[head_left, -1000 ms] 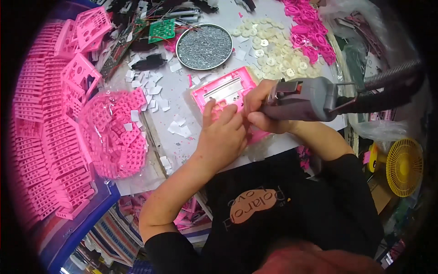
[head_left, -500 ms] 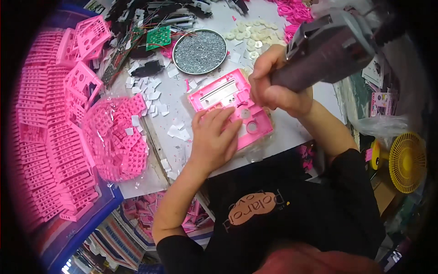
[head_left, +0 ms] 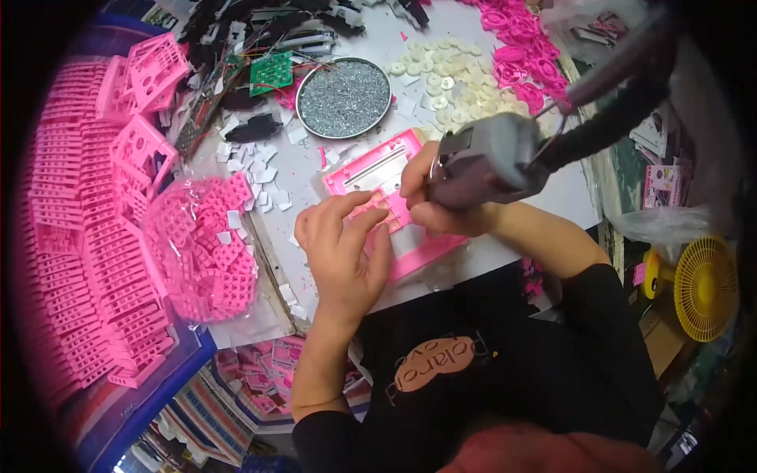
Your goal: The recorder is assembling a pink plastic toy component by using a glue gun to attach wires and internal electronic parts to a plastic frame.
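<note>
Nearest was the person's black shirt (head_left: 544,355), with a peach-colored patch on its front. Just past it, a pink plastic case (head_left: 426,256) lay on the white table (head_left: 564,185), a bit tilted to one side, with its inside facing up. Both hands were at it. The left hand (head_left: 343,248) was over the case's left part, with its fingers spread and a little bent. It did not seem to hold anything, and I cannot tell if its fingertips touched the case. The right hand (head_left: 453,213) was curled snugly around a gray power screwdriver (head_left: 493,165) above the case. The hand hid the tool's tip, so I cannot tell if it touched.

To the left sat a clear bag of pink grid pieces (head_left: 213,260), and beside it were long rows of pink frames (head_left: 63,260) in a blue bin (head_left: 169,378). Beyond the case were white paper bits (head_left: 260,162) and a round dish of small silver screws (head_left: 344,98). Farther off were a green circuit board (head_left: 270,72), cream round discs (head_left: 445,75) and a heap of hot pink parts (head_left: 524,47).
</note>
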A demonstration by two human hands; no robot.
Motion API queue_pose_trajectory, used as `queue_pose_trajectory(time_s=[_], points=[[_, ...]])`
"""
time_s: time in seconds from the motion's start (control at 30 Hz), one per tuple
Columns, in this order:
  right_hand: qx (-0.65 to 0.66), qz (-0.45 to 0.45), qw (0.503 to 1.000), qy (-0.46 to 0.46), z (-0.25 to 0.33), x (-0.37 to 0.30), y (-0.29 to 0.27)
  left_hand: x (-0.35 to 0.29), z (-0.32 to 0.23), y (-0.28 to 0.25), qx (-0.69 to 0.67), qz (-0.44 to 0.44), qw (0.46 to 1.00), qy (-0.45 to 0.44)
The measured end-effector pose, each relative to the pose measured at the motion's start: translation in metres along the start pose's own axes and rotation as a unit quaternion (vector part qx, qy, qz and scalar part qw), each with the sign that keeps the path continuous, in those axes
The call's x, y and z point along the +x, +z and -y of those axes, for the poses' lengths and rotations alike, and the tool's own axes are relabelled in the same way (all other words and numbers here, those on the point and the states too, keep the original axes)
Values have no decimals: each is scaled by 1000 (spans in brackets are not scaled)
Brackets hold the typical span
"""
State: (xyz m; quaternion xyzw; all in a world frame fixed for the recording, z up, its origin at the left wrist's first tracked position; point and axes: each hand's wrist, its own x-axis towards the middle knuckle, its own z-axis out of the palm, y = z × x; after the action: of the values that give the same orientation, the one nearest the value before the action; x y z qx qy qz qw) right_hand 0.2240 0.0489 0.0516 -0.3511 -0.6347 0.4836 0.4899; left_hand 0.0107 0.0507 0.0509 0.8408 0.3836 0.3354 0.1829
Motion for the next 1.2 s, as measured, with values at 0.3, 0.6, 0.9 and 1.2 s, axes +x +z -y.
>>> queue_pose_trajectory(time_s=[0.3, 0.6, 0.9, 1.2], points=[[135, -95, 985, 43, -32, 6, 22, 46, -52, 19, -285, -108, 952, -18], [239, -163, 956, 41, -30, 14, 31, 70, -70, 32, -219, -157, 958, -102], [73, -118, 988, 66, -1, -5, 23, 38, -29, 6, -292, -151, 942, -73], [40, -113, 993, 3, 11, 2, 9, -26, 8, 38, -27, -1, 999, -17]])
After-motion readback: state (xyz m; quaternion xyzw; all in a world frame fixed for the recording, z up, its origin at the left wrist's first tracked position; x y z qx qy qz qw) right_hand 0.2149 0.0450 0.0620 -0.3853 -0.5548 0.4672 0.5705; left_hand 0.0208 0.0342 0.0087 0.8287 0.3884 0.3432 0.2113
